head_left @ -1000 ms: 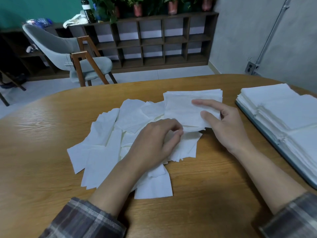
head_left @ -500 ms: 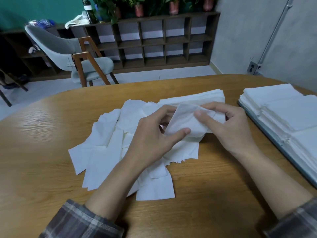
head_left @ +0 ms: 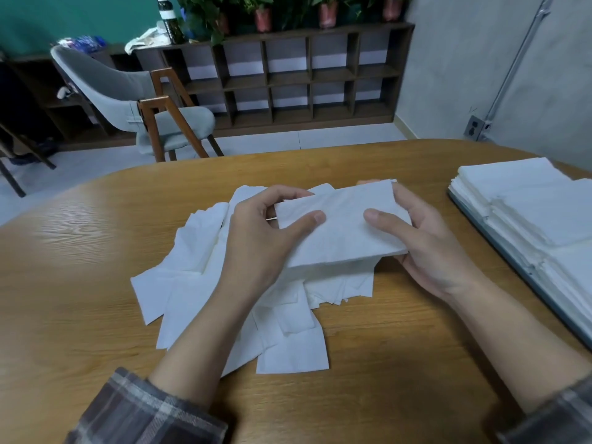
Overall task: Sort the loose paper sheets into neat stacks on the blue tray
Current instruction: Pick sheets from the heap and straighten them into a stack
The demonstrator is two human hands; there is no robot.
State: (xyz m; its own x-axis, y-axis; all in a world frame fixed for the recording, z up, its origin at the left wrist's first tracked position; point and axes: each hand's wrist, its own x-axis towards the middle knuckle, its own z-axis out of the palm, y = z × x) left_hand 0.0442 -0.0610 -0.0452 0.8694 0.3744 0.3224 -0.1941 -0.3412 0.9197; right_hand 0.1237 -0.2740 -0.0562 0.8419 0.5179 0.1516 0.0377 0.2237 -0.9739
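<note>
A small stack of white paper sheets (head_left: 344, 230) is held above the table between both hands. My left hand (head_left: 266, 238) grips its left end with the thumb on top. My right hand (head_left: 423, 238) grips its right end, thumb on top and fingers underneath. Below them a loose pile of white sheets (head_left: 205, 283) lies spread on the wooden table (head_left: 80, 251). At the right edge the blue tray (head_left: 499, 243) carries neat white stacks (head_left: 544, 213) in several piles.
Beyond the table's far edge stand a grey chair with wooden legs (head_left: 144, 104) and a dark cubby shelf (head_left: 288, 75) with potted plants on top. A grey wall with a socket (head_left: 475, 126) is at the back right.
Both hands have come together and lifted a gathered stack of sheets off the pile; it now sits squared between them, higher than before.
</note>
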